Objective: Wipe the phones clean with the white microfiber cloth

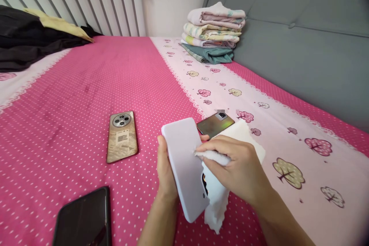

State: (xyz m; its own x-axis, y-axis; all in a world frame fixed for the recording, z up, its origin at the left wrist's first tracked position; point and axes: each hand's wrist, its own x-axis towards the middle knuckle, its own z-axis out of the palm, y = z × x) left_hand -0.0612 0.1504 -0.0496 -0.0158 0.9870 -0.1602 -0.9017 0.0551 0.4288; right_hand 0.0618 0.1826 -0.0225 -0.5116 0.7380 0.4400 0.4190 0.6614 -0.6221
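My left hand (166, 171) grips a phone in a pale lilac case (186, 169), its thumb along the left edge and fingertips showing at the far edge. The case's back faces me, tilted, with part of a dark camera cutout at its lower right. Pinched in my right hand (238, 161) is a white paper tissue (217, 203), its bunched tip against the back of the case. The tissue's loose end hangs down over the camera area. Behind my right hand lies a shiny greenish-brown phone (215, 125), partly hidden, beside another white piece of tissue (245, 128).
On the pink dotted bedsheet (121, 69) lie a gold phone (122, 138) with a round camera and a black phone (83, 219) at lower left. Folded cloths (215, 32) are stacked by the grey headboard (302, 38). Dark clothing (31, 42) is at far left, near a radiator (86, 0).
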